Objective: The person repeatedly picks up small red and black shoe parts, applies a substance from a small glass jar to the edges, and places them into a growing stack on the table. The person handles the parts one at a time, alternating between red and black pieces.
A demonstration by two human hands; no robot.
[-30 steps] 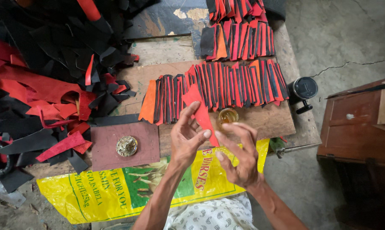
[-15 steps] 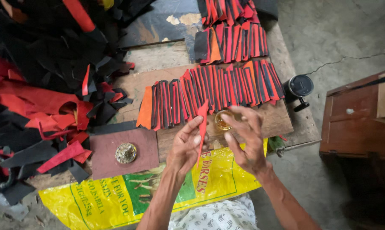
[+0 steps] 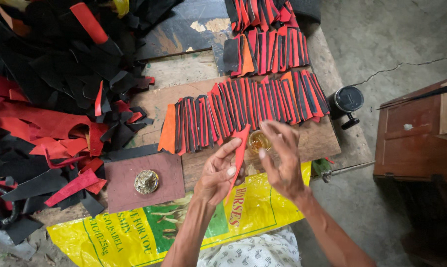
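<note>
Two rows of red and black strips already lie overlapped on the bench, the long row on the wooden board and a shorter row beyond it. We judge the work well along, with a good deal left, since a large heap of loose red and black scraps sits at our left, unsorted. We cannot count the laid strips exactly because they overlap too closely, but the near row holds dozens and the far row clearly fewer. In hand there is one piece only: our left hand pinches a narrow red strip between thumb and fingers, held upright just in front of the near row and touching nothing on the board. Our right hand hovers just beside it with fingers loosely spread and holds nothing we can see; its fingertips are over a small glass jar of amber liquid standing at the board's front edge. We also count one brown square pad with one round brass piece on it, one yellow printed sack under our arms, one black round tool at the board's right, and one wooden cabinet further right.
</note>
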